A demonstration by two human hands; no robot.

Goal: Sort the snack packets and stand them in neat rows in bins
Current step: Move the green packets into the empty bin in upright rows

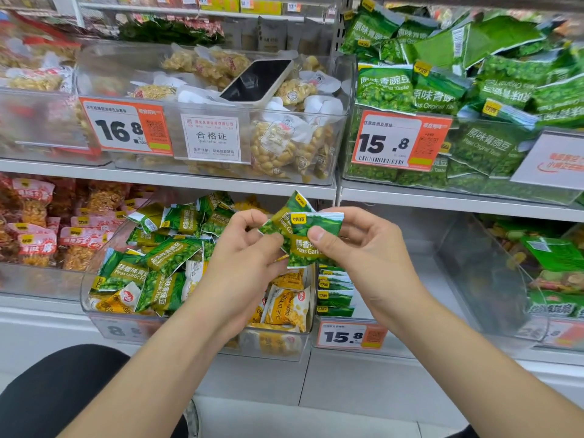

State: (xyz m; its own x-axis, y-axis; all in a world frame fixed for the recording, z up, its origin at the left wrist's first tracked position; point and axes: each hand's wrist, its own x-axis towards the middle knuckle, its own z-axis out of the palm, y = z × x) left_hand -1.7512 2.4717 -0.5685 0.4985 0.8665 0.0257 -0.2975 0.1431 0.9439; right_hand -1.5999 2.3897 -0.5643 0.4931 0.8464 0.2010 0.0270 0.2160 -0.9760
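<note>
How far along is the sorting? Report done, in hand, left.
Done: a short row of green packets stands in the right-hand bin. In hand: the left hand and right hand hold a few garlic pea packets. Left: the mixed bin beside it holds green packets jumbled with yellow packets.

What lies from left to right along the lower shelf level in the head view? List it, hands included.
Red snack packets → jumbled garlic pea packets → left hand → held garlic pea packets → right hand → mixed packets in the far-right bin.
</note>
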